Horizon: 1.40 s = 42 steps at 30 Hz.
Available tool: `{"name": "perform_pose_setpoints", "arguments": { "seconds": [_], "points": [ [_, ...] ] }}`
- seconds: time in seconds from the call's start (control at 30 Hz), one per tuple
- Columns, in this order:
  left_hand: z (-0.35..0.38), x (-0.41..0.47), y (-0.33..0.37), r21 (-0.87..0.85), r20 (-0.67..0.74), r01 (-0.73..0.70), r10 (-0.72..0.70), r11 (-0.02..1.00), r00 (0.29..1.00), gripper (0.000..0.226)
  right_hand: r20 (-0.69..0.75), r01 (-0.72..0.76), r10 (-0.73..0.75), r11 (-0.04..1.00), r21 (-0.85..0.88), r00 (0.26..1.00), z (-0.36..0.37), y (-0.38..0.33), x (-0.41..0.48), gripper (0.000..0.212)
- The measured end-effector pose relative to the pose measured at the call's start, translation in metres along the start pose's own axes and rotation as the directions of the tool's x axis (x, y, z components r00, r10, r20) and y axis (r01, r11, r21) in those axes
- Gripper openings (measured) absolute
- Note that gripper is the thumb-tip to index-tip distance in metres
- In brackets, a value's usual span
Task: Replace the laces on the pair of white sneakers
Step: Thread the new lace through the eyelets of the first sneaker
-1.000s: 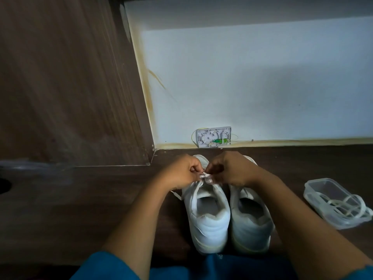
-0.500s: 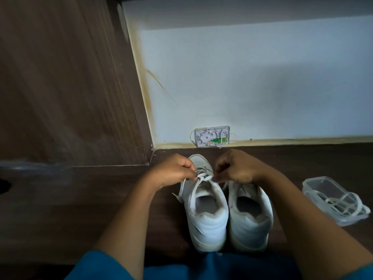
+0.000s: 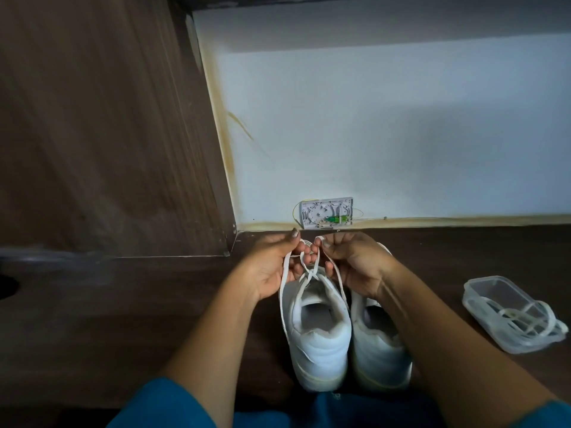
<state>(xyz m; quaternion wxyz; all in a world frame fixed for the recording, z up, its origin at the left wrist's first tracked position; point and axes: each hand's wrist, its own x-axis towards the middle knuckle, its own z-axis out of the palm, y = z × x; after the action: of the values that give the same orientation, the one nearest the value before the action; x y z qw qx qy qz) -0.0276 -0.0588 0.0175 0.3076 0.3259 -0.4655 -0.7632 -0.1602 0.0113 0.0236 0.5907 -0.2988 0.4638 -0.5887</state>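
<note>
1. Left hand (image 3: 272, 267) and right hand (image 3: 355, 267) each pinching one end of the white lace (image 3: 309, 274), crossed between grips.
2. Directly beneath: left sneaker (image 3: 318, 335), touching right sneaker (image 3: 380, 347).
3. Well right, near tabletop (image 3: 123, 319) edge: lace-filled plastic container (image 3: 482, 291).

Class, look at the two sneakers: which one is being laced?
The left sneaker: its lace crosses above the tongue, an end in each hand. The right sneaker shows none.

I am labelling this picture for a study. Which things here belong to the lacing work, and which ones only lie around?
Belong to the work:
- left sneaker
- right sneaker
- white lace, pinched by left hand and right hand
- clear plastic container with loose laces inside

Only lying around:
- small wall box with a green part
- wooden panel
</note>
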Motion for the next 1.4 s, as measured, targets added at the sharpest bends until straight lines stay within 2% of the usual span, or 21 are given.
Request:
{"name": "perform_pose_setpoints", "arguments": {
  "seconds": [0.07, 0.2, 0.37, 0.5, 0.63, 0.9, 1.03, 1.17, 1.3, 1.4],
  "points": [
    [-0.004, -0.002, 0.001, 0.037, 0.056, -0.015, 0.013, 0.999, 0.998, 0.022, 0.005, 0.015, -0.015, 1.0, 0.004, 1.0, -0.001, 0.002, 0.0, 0.028],
    [-0.007, -0.006, 0.001, 0.065, 0.146, -0.044, 0.034, 0.997, 0.989, 0.039, -0.092, 0.073, -0.073, 0.997, -0.003, 0.993, 0.002, 0.009, 0.004, 0.021],
    [-0.003, -0.006, -0.002, 0.14, 0.04, -0.109, 0.104, 0.984, 0.994, 0.028, -0.062, 0.064, -0.066, 0.997, -0.039, 0.996, 0.004, 0.01, 0.003, 0.03],
    [0.0, -0.005, -0.003, 0.119, 0.025, -0.198, 0.196, 0.973, 0.98, 0.028, -0.136, 0.058, -0.068, 0.996, -0.072, 0.988, 0.005, 0.01, 0.004, 0.028],
    [-0.002, -0.005, -0.002, 0.126, 0.043, -0.199, 0.195, 0.972, 0.98, 0.031, -0.205, 0.079, -0.094, 0.994, -0.08, 0.974, 0.004, 0.012, 0.005, 0.023],
    [-0.004, -0.004, -0.003, 0.255, 0.01, -0.164, 0.167, 0.953, 0.986, 0.021, -0.042, 0.092, -0.099, 0.985, -0.149, 0.994, -0.001, 0.007, -0.002, 0.016],
    [-0.004, -0.002, -0.003, 0.351, 0.035, -0.236, 0.239, 0.906, 0.97, 0.029, -0.112, 0.077, -0.096, 0.984, -0.158, 0.989, 0.001, 0.009, 0.0, 0.016],
    [-0.003, -0.001, -0.002, 0.456, 0.125, -0.327, 0.305, 0.827, 0.944, 0.029, -0.23, 0.088, -0.139, 0.972, -0.217, 0.963, 0.005, 0.011, 0.005, 0.018],
    [-0.004, -0.001, -0.002, 0.514, 0.148, -0.363, 0.336, 0.777, 0.93, 0.027, -0.22, 0.091, -0.169, 0.942, -0.323, 0.961, 0.007, 0.011, 0.005, 0.02],
    [-0.004, 0.0, -0.002, 0.527, 0.128, -0.379, 0.37, 0.76, 0.92, 0.029, -0.155, 0.097, -0.167, 0.919, -0.383, 0.974, 0.005, 0.008, 0.0, 0.025]
  ]
}}
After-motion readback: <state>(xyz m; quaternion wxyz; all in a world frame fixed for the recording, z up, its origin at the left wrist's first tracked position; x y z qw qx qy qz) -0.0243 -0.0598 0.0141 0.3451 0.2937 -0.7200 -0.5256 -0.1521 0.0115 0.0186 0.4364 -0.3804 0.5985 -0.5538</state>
